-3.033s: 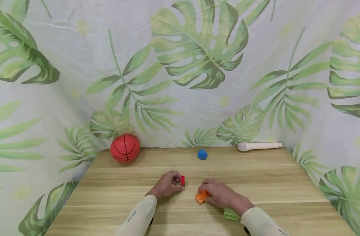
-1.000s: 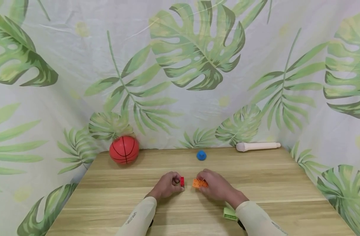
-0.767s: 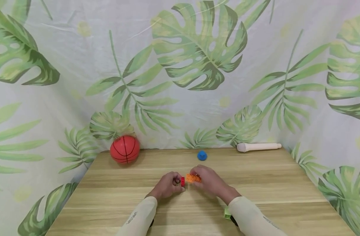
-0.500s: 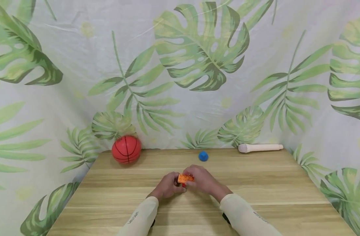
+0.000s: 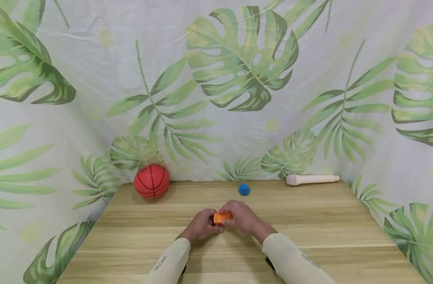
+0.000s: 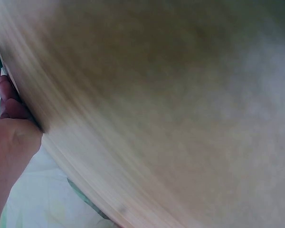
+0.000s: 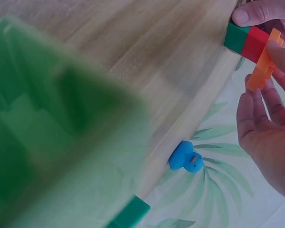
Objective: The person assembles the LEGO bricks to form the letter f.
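My right hand (image 5: 243,218) pinches an orange toy brick (image 5: 218,218) between thumb and fingers, studs facing up in the head view. My left hand (image 5: 201,226) grips a dark green brick (image 7: 236,37), best seen in the right wrist view. Joined to that green brick is a red brick (image 7: 254,44), and the orange brick lies against the red one's free face. Whether the orange and red bricks are locked together, I cannot tell. In the left wrist view, the left hand and a bit of green show only at the left edge.
A blue toy duck (image 5: 243,189) stands near the table's back edge. At back left sits a red basketball (image 5: 152,181); at back right lies a white toy microphone (image 5: 312,179). A light green brick (image 7: 61,118) looms in the right wrist view, with another green block (image 7: 130,212) below.
My right hand has carried the orange brick leftward and up to the red brick in my left hand. The left hand has stayed nearly still. The light green brick has become hidden behind the right forearm.
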Demonstrator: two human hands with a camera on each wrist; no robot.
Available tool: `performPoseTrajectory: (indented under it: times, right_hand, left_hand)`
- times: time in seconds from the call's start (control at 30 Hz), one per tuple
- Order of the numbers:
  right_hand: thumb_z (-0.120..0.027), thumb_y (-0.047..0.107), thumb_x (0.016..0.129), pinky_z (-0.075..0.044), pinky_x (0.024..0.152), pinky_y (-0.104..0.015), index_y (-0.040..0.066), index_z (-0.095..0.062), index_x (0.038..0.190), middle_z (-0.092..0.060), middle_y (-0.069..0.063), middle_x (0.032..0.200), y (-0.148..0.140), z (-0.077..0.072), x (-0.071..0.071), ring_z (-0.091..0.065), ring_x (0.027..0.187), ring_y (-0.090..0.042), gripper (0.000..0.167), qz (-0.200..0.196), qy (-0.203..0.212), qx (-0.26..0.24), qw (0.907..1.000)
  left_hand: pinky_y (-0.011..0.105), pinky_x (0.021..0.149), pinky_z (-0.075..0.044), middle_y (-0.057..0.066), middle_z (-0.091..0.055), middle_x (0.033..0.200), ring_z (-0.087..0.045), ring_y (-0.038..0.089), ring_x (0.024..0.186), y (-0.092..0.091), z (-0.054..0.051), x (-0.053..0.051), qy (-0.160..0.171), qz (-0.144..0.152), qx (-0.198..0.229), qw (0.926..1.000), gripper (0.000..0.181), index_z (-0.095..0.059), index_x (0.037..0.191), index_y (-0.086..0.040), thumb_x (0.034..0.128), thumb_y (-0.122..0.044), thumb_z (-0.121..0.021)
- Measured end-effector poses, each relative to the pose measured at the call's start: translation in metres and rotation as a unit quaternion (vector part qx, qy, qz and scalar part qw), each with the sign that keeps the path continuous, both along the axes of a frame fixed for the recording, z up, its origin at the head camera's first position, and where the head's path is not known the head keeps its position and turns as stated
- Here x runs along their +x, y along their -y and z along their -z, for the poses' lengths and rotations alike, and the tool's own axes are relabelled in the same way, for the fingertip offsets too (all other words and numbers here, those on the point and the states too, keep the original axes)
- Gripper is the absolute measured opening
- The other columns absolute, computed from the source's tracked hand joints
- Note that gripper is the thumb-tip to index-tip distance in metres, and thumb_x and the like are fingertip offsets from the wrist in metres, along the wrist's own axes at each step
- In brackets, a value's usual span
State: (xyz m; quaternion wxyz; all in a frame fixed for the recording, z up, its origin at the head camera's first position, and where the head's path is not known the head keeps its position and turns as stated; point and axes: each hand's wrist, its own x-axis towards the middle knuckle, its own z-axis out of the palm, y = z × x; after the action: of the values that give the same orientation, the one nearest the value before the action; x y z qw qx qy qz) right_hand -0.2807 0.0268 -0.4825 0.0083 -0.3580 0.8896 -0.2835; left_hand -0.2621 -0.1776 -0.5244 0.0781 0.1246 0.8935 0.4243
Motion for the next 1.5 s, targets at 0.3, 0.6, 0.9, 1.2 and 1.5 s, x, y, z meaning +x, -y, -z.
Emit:
performPoseTrajectory:
  times: [0.3,0.6,0.9,1.2,1.5]
  right_hand:
    - [-0.085,0.007,0.091,-0.055,0.086,-0.03,0.008,-0.082,0.11,-0.073,-0.004,0.106,0.004,0.0,0.003,-0.066,0.096,-0.017,0.019,0.009,-0.012,0.004,0.9999]
    - [-0.086,0.006,0.09,-0.057,0.086,-0.032,0.009,-0.077,0.105,-0.073,-0.001,0.1,0.005,0.007,0.005,-0.064,0.092,-0.014,0.018,0.037,0.011,-0.012,0.9992]
    - [-0.087,0.005,0.088,-0.054,0.082,-0.028,0.008,-0.08,0.104,-0.075,-0.004,0.102,0.002,0.003,0.001,-0.063,0.092,-0.016,0.018,0.031,0.021,0.004,0.9993]
    - [-0.09,0.005,0.085,-0.053,0.079,-0.026,0.007,-0.081,0.101,-0.074,-0.007,0.1,0.004,-0.002,0.002,-0.063,0.091,-0.016,0.018,0.024,0.018,-0.013,0.9995]
    - [-0.093,0.009,0.083,-0.053,0.078,-0.026,0.01,-0.081,0.099,-0.073,-0.004,0.099,0.005,-0.002,0.0,-0.063,0.091,-0.016,0.02,0.041,0.021,0.002,0.9989]
  left_hand:
    - [0.026,0.075,-0.042,0.004,-0.058,0.098,-0.052,0.018,0.089,0.003,0.001,0.0,-0.002,-0.004,-0.003,1.0,0.029,-0.071,0.109,-0.009,0.0875,-0.014,-0.091]
    - [0.025,0.075,-0.042,0.003,-0.058,0.097,-0.052,0.018,0.088,0.002,0.006,0.0,-0.001,-0.003,-0.004,1.0,0.028,-0.071,0.108,-0.01,0.0875,-0.015,-0.091]
    - [0.025,0.073,-0.042,0.004,-0.057,0.096,-0.051,0.018,0.088,-0.001,0.004,0.0,-0.007,0.007,-0.003,0.9999,0.027,-0.071,0.106,-0.009,0.0874,-0.014,-0.09]
    - [0.022,0.074,-0.049,0.005,-0.066,0.101,-0.058,0.016,0.088,0.003,-0.011,0.001,-0.035,0.027,-0.013,0.9989,0.029,-0.072,0.111,-0.007,0.0887,-0.015,-0.089]
    - [0.019,0.074,-0.053,0.005,-0.077,0.101,-0.067,0.015,0.088,0.007,-0.019,0.0,-0.064,0.02,0.02,0.9976,0.022,-0.077,0.109,-0.007,0.0893,-0.009,-0.088]
